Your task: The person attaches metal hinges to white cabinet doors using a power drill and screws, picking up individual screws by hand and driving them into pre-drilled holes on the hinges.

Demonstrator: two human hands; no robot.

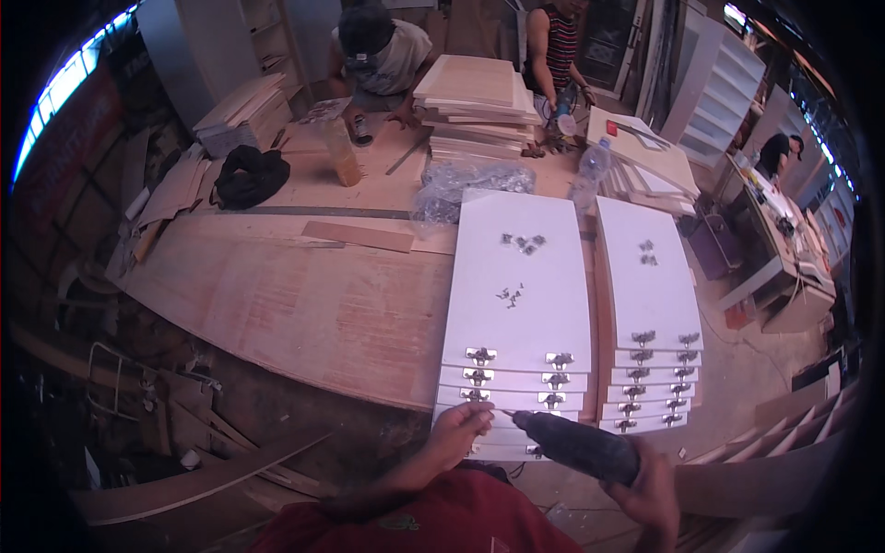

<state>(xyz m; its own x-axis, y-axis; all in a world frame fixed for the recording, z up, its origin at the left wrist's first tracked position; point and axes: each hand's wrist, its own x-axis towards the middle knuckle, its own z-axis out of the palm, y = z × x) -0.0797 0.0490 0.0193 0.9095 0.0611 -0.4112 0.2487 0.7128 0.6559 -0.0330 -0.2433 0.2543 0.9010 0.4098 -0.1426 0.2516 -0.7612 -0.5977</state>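
Observation:
My right hand [646,484] grips a dark power screwdriver [581,442], its body slanting up to the left over the near end of the white panels. The thin bit [507,412] points at my left hand [462,430], whose thumb and fingertips are pinched together close to its tip. Anything between those fingers is too small to make out. Under both hands lies a stepped stack of white panels [515,269] with metal cabinet hinges [480,357] along the near edges. Loose screws [511,296] and small metal hinge parts [523,243] rest on the top panel.
To the right is a second stack of white panels [643,276] with hinges. Beyond lie crumpled plastic wrap [477,186], a plastic bottle [591,169] and piled boards [477,104]. Two people work across the wooden table [297,297]; another person stands far right. Offcuts [228,477] lean at lower left.

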